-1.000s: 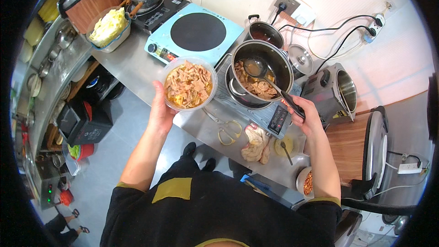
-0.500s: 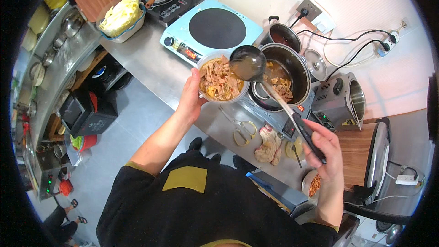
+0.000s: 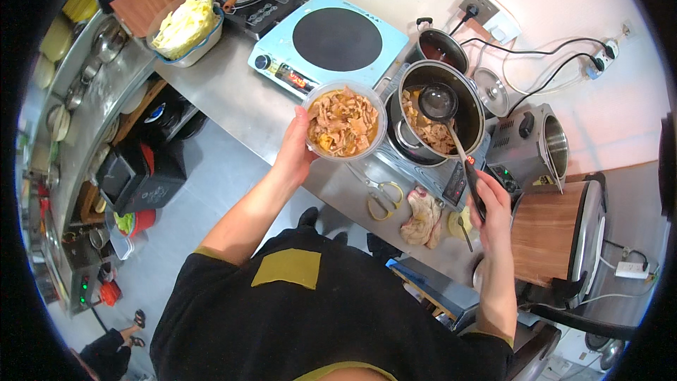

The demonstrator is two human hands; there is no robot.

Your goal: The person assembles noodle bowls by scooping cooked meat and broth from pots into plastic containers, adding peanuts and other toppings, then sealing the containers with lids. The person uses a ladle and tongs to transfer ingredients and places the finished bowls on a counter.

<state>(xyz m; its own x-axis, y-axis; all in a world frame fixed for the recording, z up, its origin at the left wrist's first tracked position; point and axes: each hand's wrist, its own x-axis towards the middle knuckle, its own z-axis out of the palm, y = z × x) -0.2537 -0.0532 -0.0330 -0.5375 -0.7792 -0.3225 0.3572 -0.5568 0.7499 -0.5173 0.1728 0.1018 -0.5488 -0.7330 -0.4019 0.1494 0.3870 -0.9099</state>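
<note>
My left hand (image 3: 294, 142) is wrapped round the side of a round clear plastic bowl (image 3: 381, 125), which is filled with sliced meat in brownish broth (image 3: 343, 121). The bowl hangs above the counter, between the light blue induction cooker and the pot. My right hand (image 3: 491, 204) grips the black handle of a ladle (image 3: 438, 101). Its dark round head is inside the tall steel pot (image 3: 477, 124), over more meat slices (image 3: 431, 134) and broth. The ladle's handle slants across the pot's near rim toward my right hand.
The light blue induction cooker (image 3: 264, 81) stands at the back. A smaller pot (image 3: 460, 62) of reddish liquid and a lid (image 3: 491, 93) sit behind the steel pot. Scissors (image 3: 385, 201), a crumpled cloth (image 3: 422, 219) and a basin of chopped cabbage (image 3: 187, 28) share the counter.
The ladle has gone from over the bowl's right edge, where it held broth, to inside the steel pot. My right hand shifted slightly up and left; the bowl stays in my left hand.
</note>
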